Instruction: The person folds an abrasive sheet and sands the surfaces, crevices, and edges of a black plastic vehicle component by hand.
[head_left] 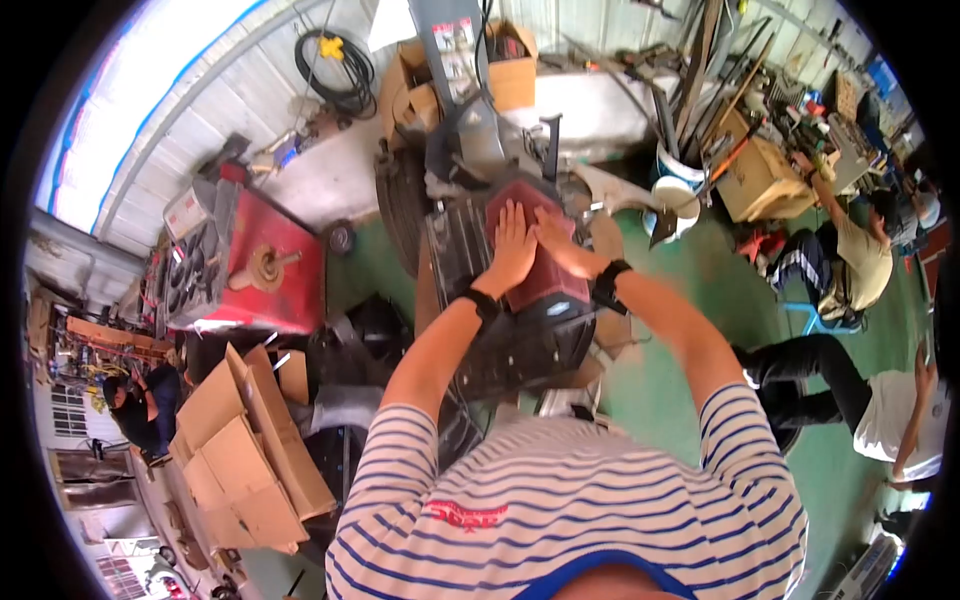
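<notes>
My left hand (pixel 512 246) lies flat, fingers stretched out, on a dark red angular panel (pixel 545 288). Close beside it, my right hand (pixel 560 244) rests on the same panel with its fingers extended and pointing toward the left hand. Neither hand grips anything. The hands cover part of the panel, so its exact kind is unclear. Around and beneath it are black ribbed parts (pixel 530 358), with a small light label near the panel's lower right edge. A dark wristband circles each wrist.
A red machine (pixel 270 262) stands at left, above an opened cardboard box (pixel 235 470). A grey upright post (pixel 445 45) rises ahead. White buckets (pixel 677 200) and a cardboard carton (pixel 765 175) are at right, near a seated person (pixel 855 260) and another person (pixel 900 420).
</notes>
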